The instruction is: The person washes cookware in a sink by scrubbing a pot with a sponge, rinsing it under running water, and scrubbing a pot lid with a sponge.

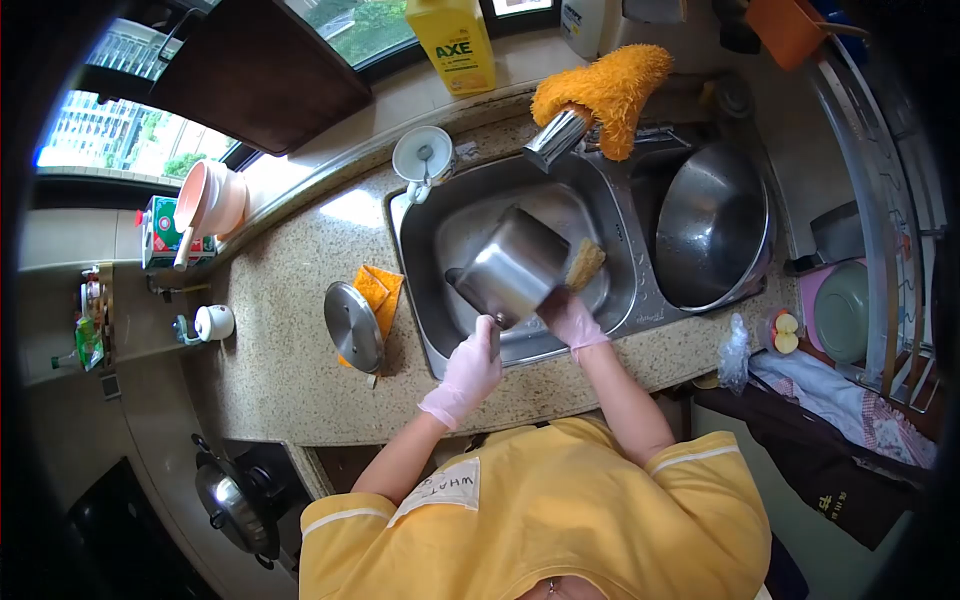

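A stainless steel pot is tipped on its side over the left sink basin. My left hand, in a thin pink glove, is closed around the handle at the pot's near side. My right hand, gloved the same way, grips the pot's lower right edge; its fingertips are hidden by the pot. A tan scouring pad rests in the basin just right of the pot. On the counter to the left, a metal lid leans on a folded orange cloth.
A faucet draped with a fuzzy orange cloth reaches over the basin's far edge. In the right basin sits a large steel bowl. A white mug and yellow detergent bottle stand behind the sink. Apple halves lie at right.
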Action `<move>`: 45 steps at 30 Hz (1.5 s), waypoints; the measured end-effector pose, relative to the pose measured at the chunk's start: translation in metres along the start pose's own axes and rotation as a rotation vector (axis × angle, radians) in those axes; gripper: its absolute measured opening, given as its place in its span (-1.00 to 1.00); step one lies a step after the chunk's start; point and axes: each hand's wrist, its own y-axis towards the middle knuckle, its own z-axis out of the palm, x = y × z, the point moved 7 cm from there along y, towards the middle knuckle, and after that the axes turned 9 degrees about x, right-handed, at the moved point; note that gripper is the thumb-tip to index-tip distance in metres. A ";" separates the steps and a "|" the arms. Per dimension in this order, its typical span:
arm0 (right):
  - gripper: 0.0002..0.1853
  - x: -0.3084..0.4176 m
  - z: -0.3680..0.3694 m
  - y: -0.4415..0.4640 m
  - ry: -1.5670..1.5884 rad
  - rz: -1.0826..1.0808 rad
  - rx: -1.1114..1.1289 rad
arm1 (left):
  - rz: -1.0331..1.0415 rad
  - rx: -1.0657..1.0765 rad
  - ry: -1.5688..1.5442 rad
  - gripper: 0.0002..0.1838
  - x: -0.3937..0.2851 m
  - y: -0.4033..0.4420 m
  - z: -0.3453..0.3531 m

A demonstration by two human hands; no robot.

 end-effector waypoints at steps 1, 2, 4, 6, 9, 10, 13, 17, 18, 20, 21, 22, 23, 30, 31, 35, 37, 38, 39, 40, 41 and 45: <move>-0.62 0.009 0.004 -0.002 -0.092 -0.050 0.012 | 0.069 -0.048 0.026 -0.63 -0.002 -0.005 0.000; -0.60 0.018 0.022 -0.010 -0.184 -0.099 0.027 | 0.136 -0.099 0.054 -0.65 -0.009 -0.010 -0.004; -0.53 0.033 0.048 -0.024 -0.362 -0.154 0.003 | 0.196 -0.185 0.090 -0.69 -0.018 -0.020 -0.008; -0.48 0.050 0.055 -0.027 -0.552 -0.227 -0.015 | 0.158 -0.193 0.131 -0.68 -0.017 -0.024 -0.008; -0.49 0.062 0.121 -0.050 -0.683 -0.269 0.105 | 0.142 -0.271 0.183 -0.61 -0.010 -0.032 -0.014; -0.49 0.060 0.112 -0.040 -0.632 -0.239 0.119 | 0.144 -0.302 0.195 -0.58 -0.007 -0.034 -0.018; -0.52 0.082 -0.009 0.015 -1.177 -0.058 -0.044 | 0.130 -0.375 0.236 -0.54 -0.007 -0.047 -0.037; -0.58 0.062 -0.021 0.015 -2.280 0.154 -0.341 | 0.132 -0.467 0.228 -0.63 -0.002 -0.059 -0.056; -0.57 0.041 0.017 -0.001 -2.195 -0.004 -0.159 | 0.142 -0.488 0.201 -0.63 0.000 -0.063 -0.058; -0.56 -0.002 0.078 -0.027 -2.123 -0.342 0.202 | 0.133 -0.510 0.091 -0.70 -0.002 -0.072 -0.067; -0.55 -0.021 0.094 -0.032 -2.147 -0.541 0.387 | 0.147 -0.530 0.011 -0.65 0.004 -0.076 -0.067; -0.55 -0.042 0.104 -0.028 -2.175 -0.642 0.519 | 0.164 -0.546 -0.068 -0.61 0.010 -0.079 -0.067; -0.54 -0.064 0.113 -0.025 -2.196 -0.748 0.650 | 0.185 -0.560 -0.147 -0.57 0.017 -0.082 -0.068; -0.61 -0.203 0.190 0.024 -1.489 -0.195 0.643 | 0.303 -0.552 -0.885 -0.53 0.043 -0.112 -0.114; -0.64 -0.213 0.175 0.045 -1.540 -0.212 0.562 | 0.282 -0.537 -1.008 -0.50 0.043 -0.121 -0.124; -0.73 -0.201 0.203 0.017 -1.429 -0.178 0.278 | 0.211 -0.445 -1.439 -0.43 0.070 -0.157 -0.146; -0.73 -0.167 0.210 -0.008 -1.408 -0.118 0.198 | 0.192 -0.432 -1.516 -0.41 0.092 -0.171 -0.149; -0.73 -0.147 0.218 -0.029 -1.350 -0.147 0.141 | 0.195 -0.409 -1.553 -0.41 0.105 -0.172 -0.148; -0.74 -0.127 0.218 -0.047 -1.294 -0.180 0.086 | 0.203 -0.385 -1.590 -0.41 0.114 -0.172 -0.147; -0.75 -0.105 0.204 -0.050 -1.226 -0.260 0.059 | 0.167 -0.381 -1.586 -0.42 0.120 -0.172 -0.146; -0.75 -0.081 0.185 -0.053 -1.156 -0.340 0.031 | 0.142 -0.360 -1.590 -0.43 0.127 -0.169 -0.140; -0.70 -0.013 0.139 -0.086 -1.058 -0.441 -0.140 | 0.055 -0.263 -1.591 -0.48 0.139 -0.152 -0.116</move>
